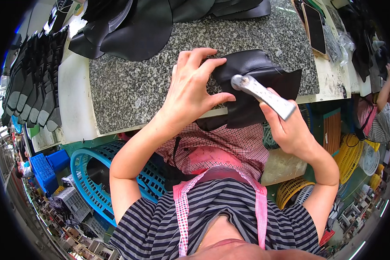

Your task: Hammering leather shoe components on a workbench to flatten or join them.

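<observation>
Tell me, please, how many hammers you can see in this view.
1: the silver hammer in the right hand, seen over the black piece. Others may be hidden.

The person wore a short-sleeved T-shirt [221, 201] with black and grey horizontal stripes, its left sleeve [136, 223] and right sleeve [292, 226] both loose and ending above the elbow. Over it hung a red-and-white gingham apron [245, 138] with a plain pink panel [210, 156] and a maroon band [223, 173] nearer the chest. The left strap [183, 216] was pink-and-white checked, the right strap [261, 212] pink with fine stripes. Both forearms were bare.
</observation>
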Available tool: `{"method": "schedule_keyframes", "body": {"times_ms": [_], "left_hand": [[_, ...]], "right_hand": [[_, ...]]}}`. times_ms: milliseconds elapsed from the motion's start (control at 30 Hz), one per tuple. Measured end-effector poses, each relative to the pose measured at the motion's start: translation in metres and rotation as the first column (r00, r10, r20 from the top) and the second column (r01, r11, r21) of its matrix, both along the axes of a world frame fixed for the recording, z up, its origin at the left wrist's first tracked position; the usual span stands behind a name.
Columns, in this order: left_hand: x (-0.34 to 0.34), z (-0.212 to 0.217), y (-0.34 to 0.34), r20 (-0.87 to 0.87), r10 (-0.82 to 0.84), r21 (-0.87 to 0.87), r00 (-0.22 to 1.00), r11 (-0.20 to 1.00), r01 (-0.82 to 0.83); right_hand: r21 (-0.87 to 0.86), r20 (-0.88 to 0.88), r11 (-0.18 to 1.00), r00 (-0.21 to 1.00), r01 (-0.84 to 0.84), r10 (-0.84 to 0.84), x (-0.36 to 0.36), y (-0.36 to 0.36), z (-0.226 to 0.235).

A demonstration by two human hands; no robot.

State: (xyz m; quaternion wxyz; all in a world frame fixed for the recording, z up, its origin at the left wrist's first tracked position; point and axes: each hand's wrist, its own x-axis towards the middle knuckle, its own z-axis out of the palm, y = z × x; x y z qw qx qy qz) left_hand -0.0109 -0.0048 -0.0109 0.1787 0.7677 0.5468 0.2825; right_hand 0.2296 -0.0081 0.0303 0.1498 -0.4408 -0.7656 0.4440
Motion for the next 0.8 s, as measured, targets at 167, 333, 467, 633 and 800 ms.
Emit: {"method": "schedule_keyframes", "body": {"times_ms": [167,333,467,633,800], "left_hand": [[0.000,0.014,0.009,0.076,-0.003,-0.219,0.997,0.975,0.020],[-0.003,0.015,0.016,0.345,0.081,-0.372,0.935,0.927,0.057],[-0.001,0.004,0.023,0.289,0.088,-0.273,0.953,0.962,-0.006],[-0.001,-0.011,0.025,0.155,-0.083,0.039,0.984,0.996,0.078],[-0.001,-0.007,0.020,0.003,-0.076,0.126,0.997,0.989,0.075]], "right_hand": [[0.103,-0.059,0.995,0.998,0.013,-0.007,0.008,-0.013,-0.004],[-0.079,0.073,0.996,0.997,0.035,-0.029,0.011,-0.011,0.005],[-0.182,0.219,0.982,0.976,0.048,-0.007,0.014,-0.011,0.005],[-0.201,0.214,0.978,0.977,0.061,-0.017,0.013,-0.010,0.008],[-0.191,0.228,0.981,0.974,0.037,0.008,0.014,-0.009,0.009]]}}
